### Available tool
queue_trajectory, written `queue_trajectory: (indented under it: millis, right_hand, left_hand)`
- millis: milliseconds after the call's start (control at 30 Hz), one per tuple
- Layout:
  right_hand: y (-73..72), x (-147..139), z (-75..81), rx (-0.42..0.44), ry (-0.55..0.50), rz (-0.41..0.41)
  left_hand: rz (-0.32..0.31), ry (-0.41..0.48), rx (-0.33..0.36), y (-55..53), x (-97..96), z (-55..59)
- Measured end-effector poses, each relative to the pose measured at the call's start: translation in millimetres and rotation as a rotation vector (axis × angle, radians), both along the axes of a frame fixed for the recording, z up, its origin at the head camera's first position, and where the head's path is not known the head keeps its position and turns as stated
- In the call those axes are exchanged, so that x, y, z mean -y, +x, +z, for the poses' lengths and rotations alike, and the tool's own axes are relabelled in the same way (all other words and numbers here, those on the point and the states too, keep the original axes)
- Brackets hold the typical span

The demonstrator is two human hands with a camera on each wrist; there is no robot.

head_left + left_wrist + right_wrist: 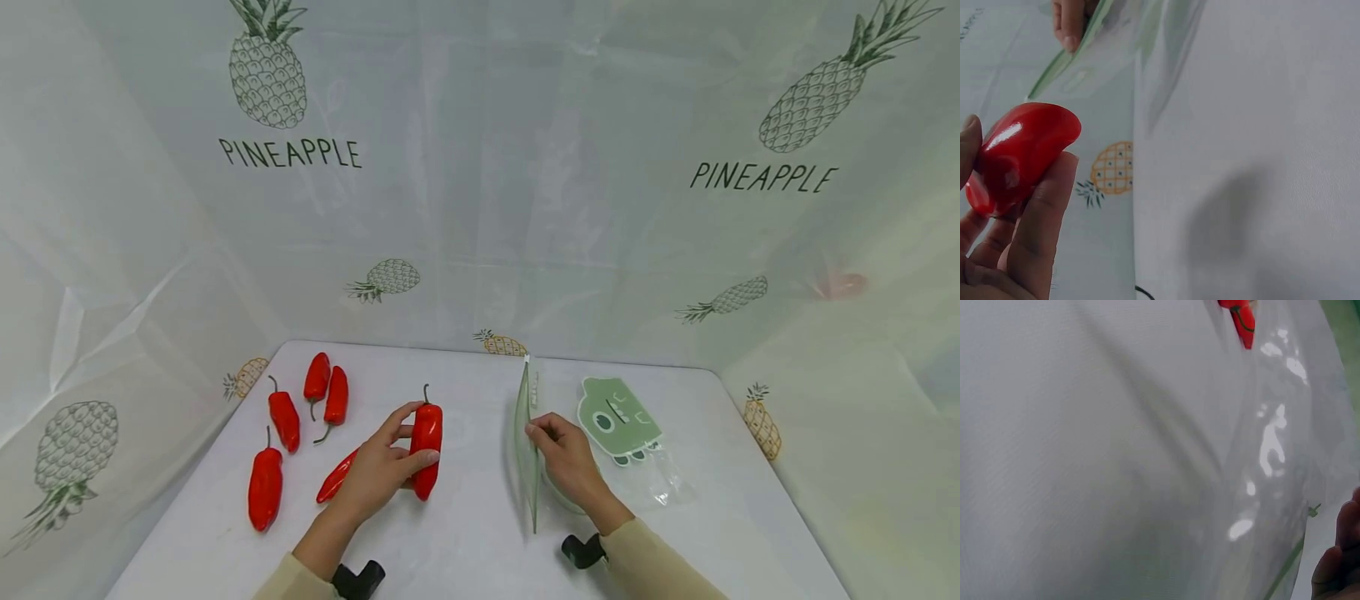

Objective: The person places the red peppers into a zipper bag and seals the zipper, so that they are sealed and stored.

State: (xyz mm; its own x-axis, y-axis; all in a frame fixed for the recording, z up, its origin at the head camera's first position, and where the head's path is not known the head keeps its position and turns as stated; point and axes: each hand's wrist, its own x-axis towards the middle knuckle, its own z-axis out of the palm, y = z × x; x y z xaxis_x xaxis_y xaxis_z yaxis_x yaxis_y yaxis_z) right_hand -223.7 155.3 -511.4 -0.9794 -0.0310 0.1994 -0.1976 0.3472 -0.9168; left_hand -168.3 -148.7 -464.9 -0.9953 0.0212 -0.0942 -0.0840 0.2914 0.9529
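The head view is bright, wrist views dimmer, soft-shadowed, glare spotting the bag (1269, 450).

The red pepper (1029, 147) looks glossy (smooth, too), the bag (1272, 456) shiny plastic.

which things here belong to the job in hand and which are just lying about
Apparently in the job:
glossy red elongated pepper, in the left hand
thin clear-and-green plastic pouch, pinched by the right hand

Seemingly just lying about:
other glossy red peppers on the white table, though possibly part of it
flat green-and-white cartoon creature shape
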Motion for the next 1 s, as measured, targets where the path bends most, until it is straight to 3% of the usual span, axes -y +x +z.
queue_trajectory:
  millis: [500,700,833,1000]
  right_hand:
    - [0.9,8.6,6.2,-0.026,0.023,-0.023]
    - [2.9,17.4,10.7,-0.001,0.052,-0.020]
    - [4.1,24.6,14.2,0.034,0.089,-0.018]
    - [7.7,33.7,21.5,0.009,0.034,0.014]
  left_hand:
    - [-0.022,0.042,-0.015,-8.6,-24.0,-0.1]
    - [-0.104,0.078,-0.045,-11.5,-46.3,5.9]
    - [-0.167,0.147,-0.064,-12.5,-64.5,11.8]
    - [-0.195,0.226,-0.071,-14.0,-81.4,16.0]
